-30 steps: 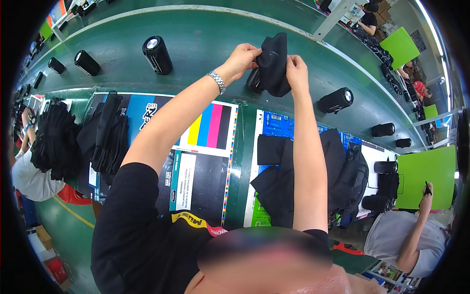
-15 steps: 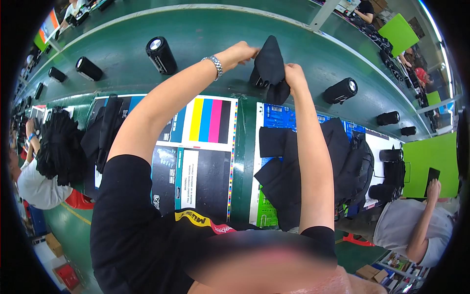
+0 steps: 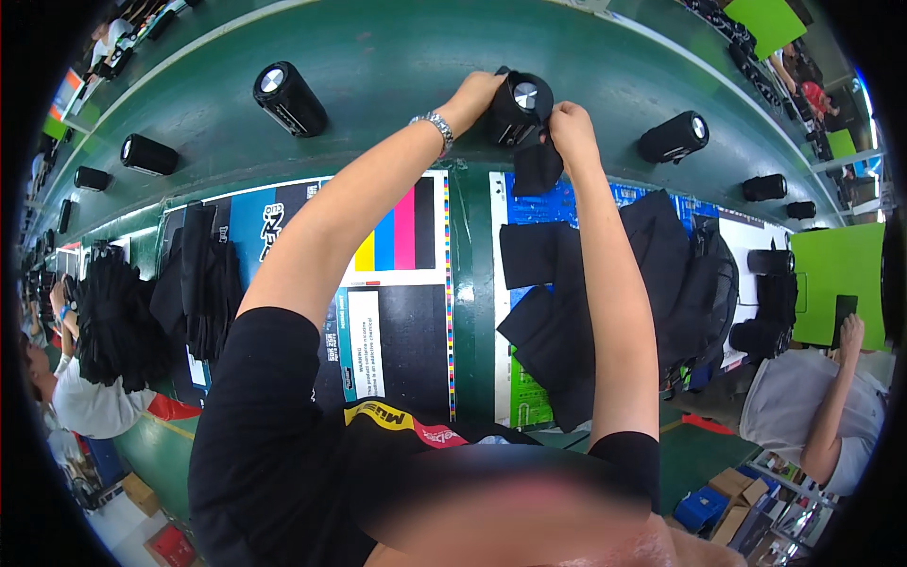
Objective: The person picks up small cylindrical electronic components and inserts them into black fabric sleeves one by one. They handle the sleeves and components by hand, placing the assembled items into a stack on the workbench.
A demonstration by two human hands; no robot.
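Observation:
In the head view, a black cylindrical speaker [image 3: 515,115] with a silver disc at its end stands between my hands on the green bench. A piece of black cloth [image 3: 537,170] is at its right side, with a flap hanging toward me. My left hand [image 3: 475,98], with a metal watch at the wrist, is closed at the speaker's upper left, where a dark edge of cloth shows at the fingertips. Close against the speaker's right side, my right hand [image 3: 573,134] pinches the cloth. My fingers partly hide how far the cloth goes round.
More black speakers [image 3: 288,99] lie along the green bench [image 3: 397,57] on both sides. Several black cloth pieces [image 3: 605,302] are piled under my right forearm. Bundled black fabric [image 3: 118,302] sits at the left. Co-workers are at both sides, one near a green panel [image 3: 841,283].
The cloth that stood up over the speaker has come down, and the silver end now shows. Both hands stay beside the speaker, my left closer to it. The view has shifted slightly.

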